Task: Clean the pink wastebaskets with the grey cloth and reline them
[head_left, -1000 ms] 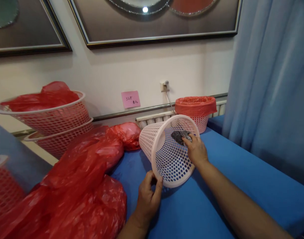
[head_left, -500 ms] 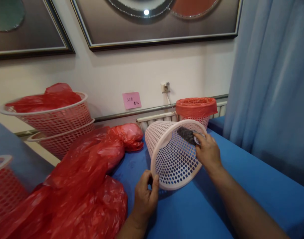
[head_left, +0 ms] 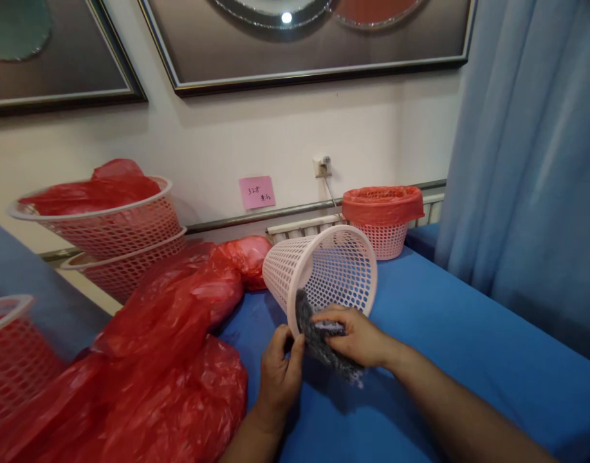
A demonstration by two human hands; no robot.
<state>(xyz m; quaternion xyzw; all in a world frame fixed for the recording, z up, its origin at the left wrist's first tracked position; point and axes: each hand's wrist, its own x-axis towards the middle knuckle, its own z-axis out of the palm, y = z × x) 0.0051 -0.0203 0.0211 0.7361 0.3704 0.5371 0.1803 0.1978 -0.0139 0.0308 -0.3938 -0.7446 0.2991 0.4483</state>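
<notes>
A pale pink perforated plastic wastebasket lies tilted on its side on the blue surface, its mouth facing me. My left hand pinches the lower left of its rim between thumb and fingers. In my right hand is a dark grey fuzzy cloth, gripped at the lower part of the mouth. One end of the cloth reaches over the rim into the basket, and the other hangs below my fingers, slightly blurred.
Red plastic bags are heaped at left, beside stacked baskets holding more red plastic. Another basket is at the left edge. A red-lined basket stands behind, near a blue curtain. The blue surface extends right.
My right hand has moved down and left with the cloth, from the rim's upper right to its lower part. The wastebasket has shifted slightly left; my left hand stays on its rim.
</notes>
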